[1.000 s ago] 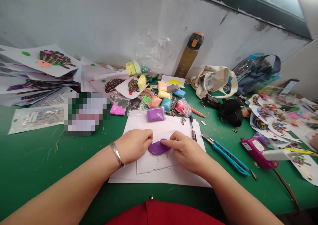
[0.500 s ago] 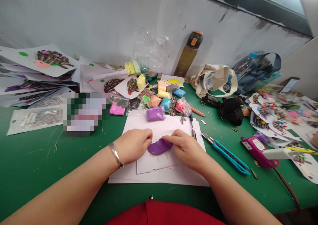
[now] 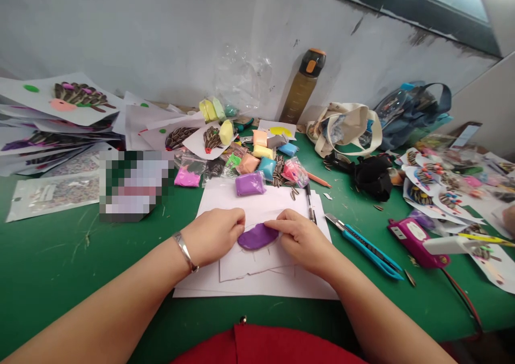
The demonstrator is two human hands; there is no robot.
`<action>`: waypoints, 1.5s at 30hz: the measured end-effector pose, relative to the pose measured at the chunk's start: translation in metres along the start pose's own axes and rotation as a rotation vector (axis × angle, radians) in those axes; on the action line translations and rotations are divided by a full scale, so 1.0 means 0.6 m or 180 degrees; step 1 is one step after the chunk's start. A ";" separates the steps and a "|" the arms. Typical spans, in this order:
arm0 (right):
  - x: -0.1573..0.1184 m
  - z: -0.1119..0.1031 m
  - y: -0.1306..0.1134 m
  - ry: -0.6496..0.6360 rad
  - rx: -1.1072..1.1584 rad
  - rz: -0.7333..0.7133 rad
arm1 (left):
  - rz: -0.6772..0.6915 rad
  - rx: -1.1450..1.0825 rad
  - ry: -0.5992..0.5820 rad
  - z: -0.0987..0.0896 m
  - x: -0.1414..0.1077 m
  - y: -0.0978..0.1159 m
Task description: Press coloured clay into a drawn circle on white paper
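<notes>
A flat oval of purple modelling clay lies on a small torn-edged sheet of paper, with pencil lines showing below it. My left hand is closed at the clay's left end; its fingertips are turned away, and anything in them is hidden. From the right, my right hand touches the clay's upper right edge with an outstretched index finger, the other fingers curled under. Just beyond my hands sits a wrapped purple clay block. Larger white sheets lie underneath.
A blue utility knife and a black pen lie to the right, near a magenta glue-gun-like device. Clay packets and sunflower seeds spread behind. Stacked seed pictures stand left; a bottle leans against the wall.
The whole view has shifted slightly. Both hands keep nearly the same pose at the purple clay, the right index finger still on its upper edge.
</notes>
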State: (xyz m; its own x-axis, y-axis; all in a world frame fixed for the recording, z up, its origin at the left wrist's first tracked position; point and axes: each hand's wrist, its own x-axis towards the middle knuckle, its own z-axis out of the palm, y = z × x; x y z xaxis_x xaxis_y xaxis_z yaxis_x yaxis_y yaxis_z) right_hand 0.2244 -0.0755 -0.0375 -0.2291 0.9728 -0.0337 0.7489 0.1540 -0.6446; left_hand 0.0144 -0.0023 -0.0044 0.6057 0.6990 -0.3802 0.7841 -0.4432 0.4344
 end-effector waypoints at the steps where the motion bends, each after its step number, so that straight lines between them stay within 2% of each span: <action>1: 0.000 -0.001 0.001 0.0037 0.0052 0.0015 | -0.0002 0.0000 -0.0009 -0.001 0.000 0.001; 4: -0.001 -0.004 0.003 0.0122 0.0087 0.0062 | -0.0013 -0.0006 -0.0027 -0.002 0.000 0.002; 8: -0.005 -0.006 0.003 -0.0003 -0.0026 0.0033 | -0.0021 -0.0026 -0.0037 -0.001 0.001 0.002; 13: -0.011 -0.014 0.006 0.0047 -0.0018 0.0146 | 0.0003 -0.0041 -0.0021 0.001 -0.001 0.001; 17: -0.013 -0.018 0.004 -0.0106 -0.0069 0.0133 | 0.0018 -0.0035 -0.0020 0.000 -0.002 0.001; 29: -0.006 -0.010 -0.010 -0.0051 -0.0142 0.0141 | 0.0013 -0.0025 -0.0019 0.003 0.000 -0.002; 35: -0.002 -0.001 -0.022 -0.0075 -0.0512 -0.0086 | 0.0043 -0.0017 0.0013 0.005 0.002 -0.002; 45: -0.001 0.006 -0.018 -0.0031 -0.0589 -0.0200 | 0.0048 0.0012 0.0027 0.005 0.001 -0.002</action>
State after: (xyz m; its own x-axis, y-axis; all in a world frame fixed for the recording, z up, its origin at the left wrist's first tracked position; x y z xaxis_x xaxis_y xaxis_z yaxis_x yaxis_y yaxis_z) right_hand 0.2142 -0.0786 -0.0334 -0.2843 0.9587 -0.0058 0.8342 0.2444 -0.4943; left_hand 0.0140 -0.0032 -0.0077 0.6163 0.6969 -0.3668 0.7755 -0.4558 0.4369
